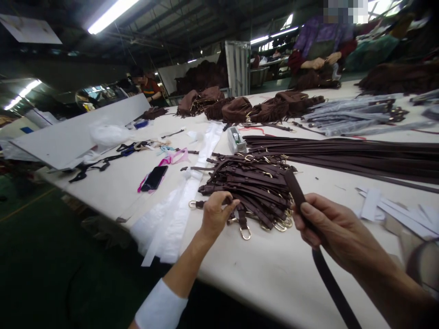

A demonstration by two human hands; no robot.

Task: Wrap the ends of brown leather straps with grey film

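A heap of short dark brown straps (250,183) with gold-coloured rings and buckles lies on the table in front of me. My left hand (216,211) is closed in a pinch at the heap's near left edge, on a short brown strap (199,204) whose ringed end sticks out to the left. The fingers hide part of that strap. Raised over the right side of the heap, my right hand (320,221) grips a long flat brown strap (331,278). One end of it points up past the thumb, and the rest hangs down over the table's front edge.
Long brown straps (360,157) lie at the right, near a grey tape dispenser (236,140). Plastic sleeves (171,219) and a phone (155,178) are at the left. Brown bags (240,108) line the back, where a co-worker (320,45) stands. Paper strips (401,212) lie right.
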